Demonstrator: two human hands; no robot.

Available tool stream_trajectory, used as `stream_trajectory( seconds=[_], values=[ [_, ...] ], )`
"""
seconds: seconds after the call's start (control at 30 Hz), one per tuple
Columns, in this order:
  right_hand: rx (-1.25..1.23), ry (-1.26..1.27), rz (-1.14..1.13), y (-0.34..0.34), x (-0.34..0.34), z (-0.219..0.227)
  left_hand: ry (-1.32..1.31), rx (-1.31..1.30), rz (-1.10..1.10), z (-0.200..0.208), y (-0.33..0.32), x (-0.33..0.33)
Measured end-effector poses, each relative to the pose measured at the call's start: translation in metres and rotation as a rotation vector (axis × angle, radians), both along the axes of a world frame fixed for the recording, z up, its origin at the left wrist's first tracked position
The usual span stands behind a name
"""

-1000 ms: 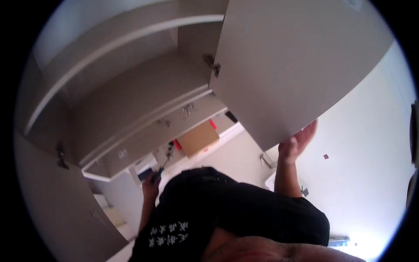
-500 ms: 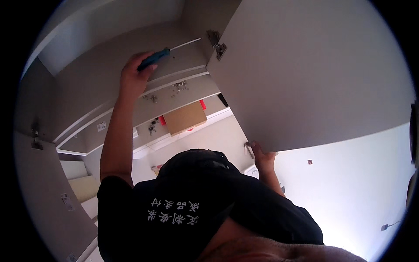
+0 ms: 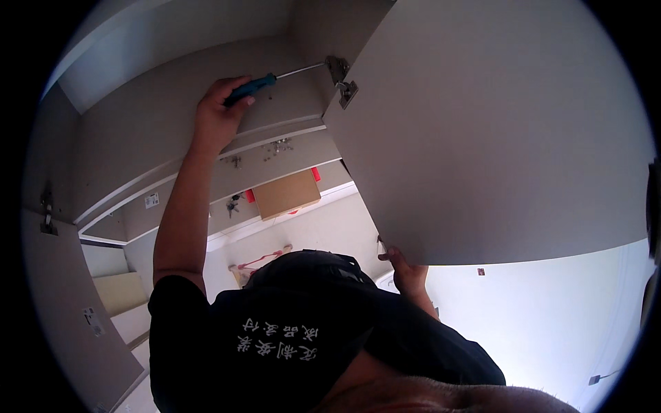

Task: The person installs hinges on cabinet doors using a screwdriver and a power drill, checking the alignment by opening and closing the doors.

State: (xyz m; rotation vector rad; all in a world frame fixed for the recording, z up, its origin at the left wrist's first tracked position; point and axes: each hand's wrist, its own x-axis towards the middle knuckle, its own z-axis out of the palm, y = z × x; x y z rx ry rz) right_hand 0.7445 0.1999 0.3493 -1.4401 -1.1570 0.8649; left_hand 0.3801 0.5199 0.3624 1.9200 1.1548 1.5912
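My left hand (image 3: pixel 222 110) is wrapped round the teal handle of a screwdriver (image 3: pixel 253 88). Its thin shaft points right, and the tip reaches the metal hinge (image 3: pixel 336 69) on the cabinet's side wall. From that hinge, a second plate is fixed to the large grey cabinet door (image 3: pixel 482 138), which stands swung open on the right. Low on this door, my right hand (image 3: pixel 406 272) grips the bottom edge near the corner, beside a small metal handle (image 3: pixel 381 246). The fingers behind the door are partly hidden.
Another open door (image 3: pixel 76 310) hangs at the left on its own hinge (image 3: pixel 48 213). Below the cabinet floor, a shelf carries loose metal fittings (image 3: pixel 279 147). A brown cardboard box (image 3: pixel 287 195) lies further down, beside a bunch of keys (image 3: pixel 235 204).
The screwdriver has moved right, bringing its tip from short of the hinge onto it. My right hand and the door's lower edge appear lower in the picture.
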Motion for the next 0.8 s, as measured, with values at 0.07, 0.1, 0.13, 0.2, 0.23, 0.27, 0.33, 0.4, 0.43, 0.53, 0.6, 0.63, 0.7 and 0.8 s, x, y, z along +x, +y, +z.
stream_trajectory(
  seconds=[0.07,0.1,0.13,0.2,0.23,0.27,0.33,0.4,0.43,0.53,0.6,0.63,0.7,0.8],
  values=[
    [0.007,0.003,0.006,0.0003,0.0008,0.0003,-0.002,0.029,-0.008,-0.0007,0.0017,-0.0001],
    [0.009,0.008,0.009,0.0005,0.0002,0.0016,-0.003,0.044,-0.012,-0.0013,0.0023,-0.0002],
    [0.013,0.014,0.01,0.0013,-0.0002,0.0025,0.007,0.034,-0.005,-0.0002,0.0027,0.0004],
    [0.008,0.012,0.004,0.001,0.0,0.0027,0.027,0.015,0.007,0.0019,0.0032,0.0018],
    [0.006,0.011,0.002,0.0017,-0.0007,0.0029,0.029,0.004,0.014,0.0022,0.0036,0.0018],
    [0.01,0.045,-0.008,0.0023,-0.0024,0.0037,0.031,-0.007,0.02,0.002,0.0034,0.0019],
    [0.019,0.113,-0.031,0.0029,-0.0069,0.0066,0.028,-0.018,0.024,0.0021,0.0032,0.0021],
    [0.024,0.101,-0.023,0.0028,-0.0071,0.0066,0.018,-0.017,0.019,0.0021,0.0035,0.0019],
    [0.026,0.095,-0.018,0.0024,-0.007,0.0067,0.013,-0.014,0.014,0.0018,0.0039,0.0019],
    [0.029,0.077,-0.011,0.0011,-0.0056,0.0051,-0.003,-0.018,-0.002,0.0011,0.0051,0.0017],
    [0.036,0.063,0.001,0.0013,-0.0045,0.004,-0.011,-0.038,-0.015,0.0012,0.0055,0.0016],
    [0.039,0.055,0.006,0.0012,-0.0043,0.0042,-0.006,-0.043,-0.009,0.0017,0.0054,0.0019],
    [0.036,0.063,-0.02,0.0005,-0.0064,0.0048,0.003,-0.052,0.003,0.0028,0.0049,0.0025],
    [0.043,0.062,-0.034,0.0008,-0.0092,0.0058,-0.002,-0.047,0.005,-0.0009,0.0071,0.0016]
  ],
)
